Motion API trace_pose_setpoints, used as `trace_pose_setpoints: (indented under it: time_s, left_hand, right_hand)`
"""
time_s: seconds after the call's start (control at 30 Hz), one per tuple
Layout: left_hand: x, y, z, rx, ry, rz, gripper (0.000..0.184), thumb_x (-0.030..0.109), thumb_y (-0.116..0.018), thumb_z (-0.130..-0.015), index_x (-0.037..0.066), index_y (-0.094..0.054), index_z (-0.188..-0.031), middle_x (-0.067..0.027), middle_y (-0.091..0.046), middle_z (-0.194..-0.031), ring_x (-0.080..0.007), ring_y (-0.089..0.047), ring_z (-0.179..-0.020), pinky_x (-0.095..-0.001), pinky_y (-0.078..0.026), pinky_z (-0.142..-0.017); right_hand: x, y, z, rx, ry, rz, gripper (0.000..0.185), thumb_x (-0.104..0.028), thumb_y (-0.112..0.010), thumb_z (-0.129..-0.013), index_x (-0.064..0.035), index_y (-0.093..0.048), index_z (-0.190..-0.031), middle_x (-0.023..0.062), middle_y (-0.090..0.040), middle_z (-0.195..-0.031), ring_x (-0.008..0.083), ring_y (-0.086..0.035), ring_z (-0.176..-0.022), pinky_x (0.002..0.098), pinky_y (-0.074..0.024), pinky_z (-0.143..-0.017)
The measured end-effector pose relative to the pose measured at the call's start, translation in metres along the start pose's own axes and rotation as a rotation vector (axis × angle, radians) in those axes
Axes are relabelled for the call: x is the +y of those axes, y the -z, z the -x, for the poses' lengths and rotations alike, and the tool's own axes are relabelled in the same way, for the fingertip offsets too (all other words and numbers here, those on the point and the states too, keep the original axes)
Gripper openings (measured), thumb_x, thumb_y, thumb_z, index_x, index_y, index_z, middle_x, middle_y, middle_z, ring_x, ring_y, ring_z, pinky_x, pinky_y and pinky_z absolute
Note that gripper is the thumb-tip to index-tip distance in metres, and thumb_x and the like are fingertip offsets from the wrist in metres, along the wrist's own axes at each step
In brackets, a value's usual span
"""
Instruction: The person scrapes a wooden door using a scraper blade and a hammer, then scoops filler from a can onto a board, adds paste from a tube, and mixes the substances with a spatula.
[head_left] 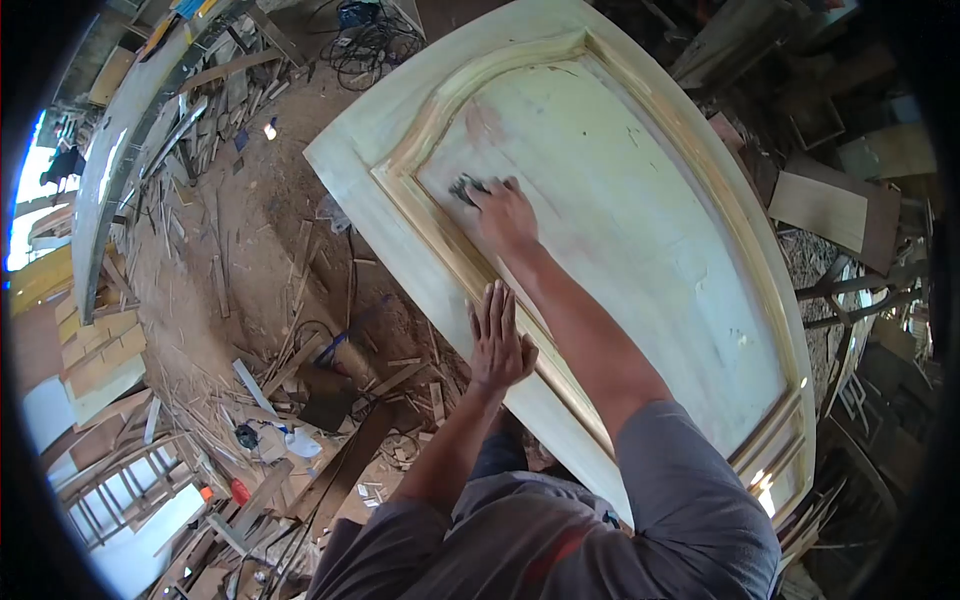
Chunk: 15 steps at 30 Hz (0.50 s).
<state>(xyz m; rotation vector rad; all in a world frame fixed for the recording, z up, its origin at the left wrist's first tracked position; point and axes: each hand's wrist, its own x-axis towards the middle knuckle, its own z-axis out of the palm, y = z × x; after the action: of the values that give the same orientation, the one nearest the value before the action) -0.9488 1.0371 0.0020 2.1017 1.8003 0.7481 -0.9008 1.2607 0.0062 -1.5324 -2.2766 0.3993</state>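
A large pale wooden panel (650,240), shaped like a door, lies before me with a raised tan moulding (455,238) around its recessed face. On that face, near the moulding's upper left corner, my right hand (508,213) presses a small dark crumpled pad (467,187); whether it is cloth or sandpaper I cannot tell. Reddish smudges and small dark marks show on the surface around it. My left hand (495,340) rests with its fingers stretched out on the panel's near border, beside the moulding, holding nothing.
Wood scraps (400,378) litter the brown dirt floor (240,210) to the left. A tangle of black cable (370,55) lies beyond the panel. A long pale curved board (125,150) stands at far left, and boards (820,205) are piled at right.
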Motion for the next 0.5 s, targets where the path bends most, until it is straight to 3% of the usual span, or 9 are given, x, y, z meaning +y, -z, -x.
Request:
trace_pose_setpoints:
  time_s: [0.13,0.23,0.33,0.37,0.43,0.5]
  left_hand:
    - [-0.001,0.001,-0.005,-0.068,0.0,-0.01,0.082,0.028,-0.056,-0.088,-0.004,-0.038,-0.162,-0.0287,-0.037,-0.169,-0.0456,-0.03,-0.161,-0.0693,-0.018,-0.13]
    - [0.004,0.009,-0.01,-0.145,0.007,0.026,0.085,0.029,-0.061,-0.085,-0.003,-0.042,-0.161,-0.026,-0.04,-0.169,-0.0422,-0.03,-0.162,-0.07,-0.018,-0.129]
    - [0.004,0.006,-0.011,-0.164,-0.01,0.006,0.086,0.032,-0.062,-0.084,-0.003,-0.043,-0.16,-0.0262,-0.039,-0.169,-0.0423,-0.03,-0.162,-0.072,-0.017,-0.129]
    - [0.004,0.005,-0.011,-0.195,-0.002,0.012,0.084,0.035,-0.061,-0.086,-0.003,-0.044,-0.159,-0.0269,-0.039,-0.168,-0.0442,-0.031,-0.161,-0.0739,-0.016,-0.128]
    - [0.003,0.002,-0.01,-0.156,-0.019,-0.001,0.082,0.035,-0.06,-0.088,-0.004,-0.044,-0.158,-0.0277,-0.04,-0.168,-0.0457,-0.031,-0.161,-0.0741,-0.015,-0.128]
    - [0.005,-0.003,-0.011,-0.148,-0.025,-0.025,0.079,0.037,-0.057,-0.092,-0.004,-0.044,-0.158,-0.0296,-0.04,-0.166,-0.0478,-0.031,-0.16,-0.0738,-0.015,-0.128]
  right_hand:
    - [0.007,-0.007,-0.034,-0.068,0.037,0.089,0.035,-0.029,-0.074,-0.097,-0.0189,-0.079,-0.13,0.0087,-0.074,-0.12,0.0355,-0.061,-0.116,0.043,-0.0516,-0.105]
    - [0.049,-0.009,-0.003,0.055,0.05,0.152,0.034,-0.029,-0.075,-0.095,-0.0188,-0.08,-0.127,0.0091,-0.074,-0.119,0.0366,-0.062,-0.116,0.043,-0.0526,-0.104]
    - [0.06,0.02,-0.018,0.091,-0.123,-0.037,0.044,-0.017,-0.078,-0.086,-0.0165,-0.078,-0.13,0.0144,-0.072,-0.113,0.0389,-0.063,-0.114,0.0465,-0.0568,-0.096]
    - [0.056,0.018,-0.04,0.075,-0.202,0.042,0.033,-0.024,-0.077,-0.092,-0.0194,-0.081,-0.124,0.0128,-0.073,-0.112,0.0377,-0.063,-0.118,0.0448,-0.0567,-0.097]
    - [0.06,0.001,-0.085,0.159,-0.173,0.015,0.029,-0.023,-0.075,-0.091,-0.0166,-0.081,-0.119,0.013,-0.073,-0.109,0.0378,-0.064,-0.118,0.0465,-0.0578,-0.096]
    - [0.068,-0.028,-0.125,0.102,-0.198,0.01,0.023,-0.023,-0.075,-0.091,-0.014,-0.079,-0.112,0.013,-0.072,-0.115,0.0375,-0.064,-0.12,0.0477,-0.0584,-0.097]
